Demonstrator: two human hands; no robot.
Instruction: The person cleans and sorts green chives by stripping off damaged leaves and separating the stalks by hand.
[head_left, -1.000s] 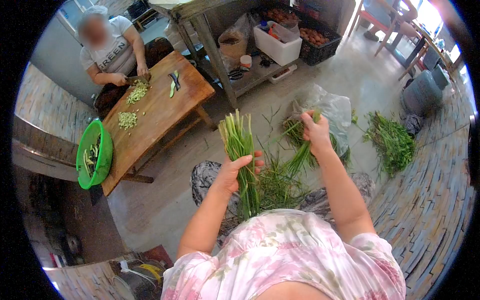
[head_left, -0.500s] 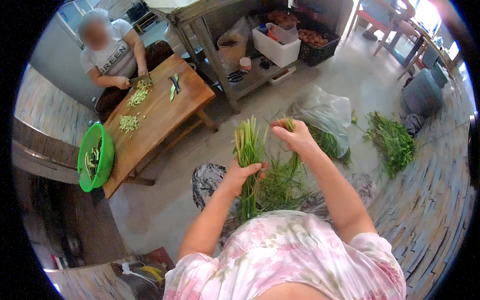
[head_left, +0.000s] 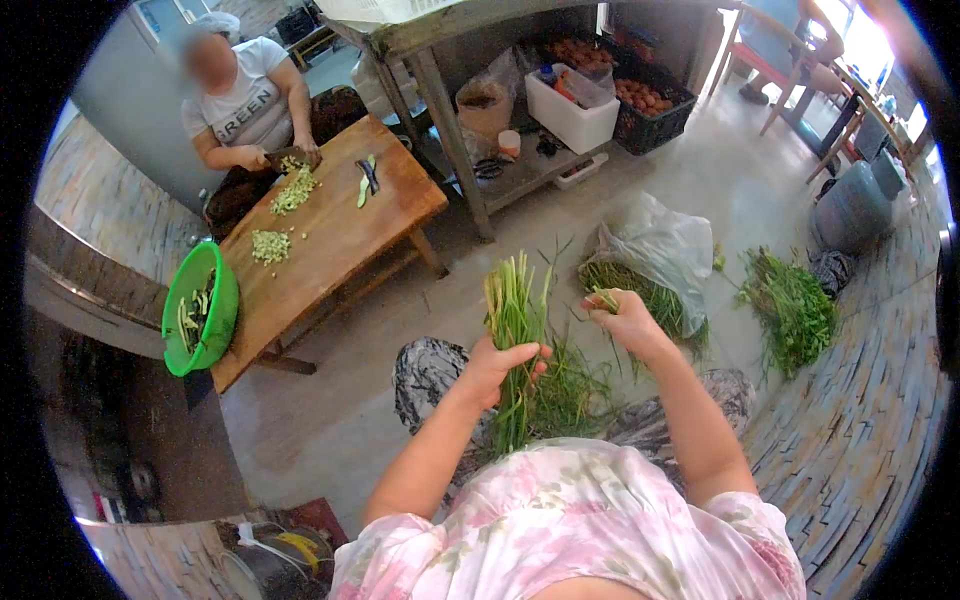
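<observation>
My left hand (head_left: 500, 368) is closed around a thick bunch of green herb stalks (head_left: 515, 300), cut ends pointing up and thin leaves hanging down toward my lap. To the right of it, my right hand (head_left: 628, 318) pinches a few short stalks (head_left: 606, 299) between thumb and fingers, apart from the bunch. Loose thin greens (head_left: 570, 385) lie below and between my hands. Just beyond my right hand, a clear plastic bag (head_left: 655, 245) lies on the floor with more greens (head_left: 625, 281) spilling from it.
At a low wooden table (head_left: 340, 235) on the left, another person (head_left: 250, 95) cuts vegetables with a knife; chopped green pieces (head_left: 270, 246) lie there. A green basin (head_left: 222, 325) sits at its end. A leafy pile (head_left: 790, 310) and a gas cylinder (head_left: 855, 205) are to the right.
My right hand has moved right and down, away from the top of the bunch, with short stalks in its fingers. My left hand keeps its hold. The whole view has shifted slightly.
</observation>
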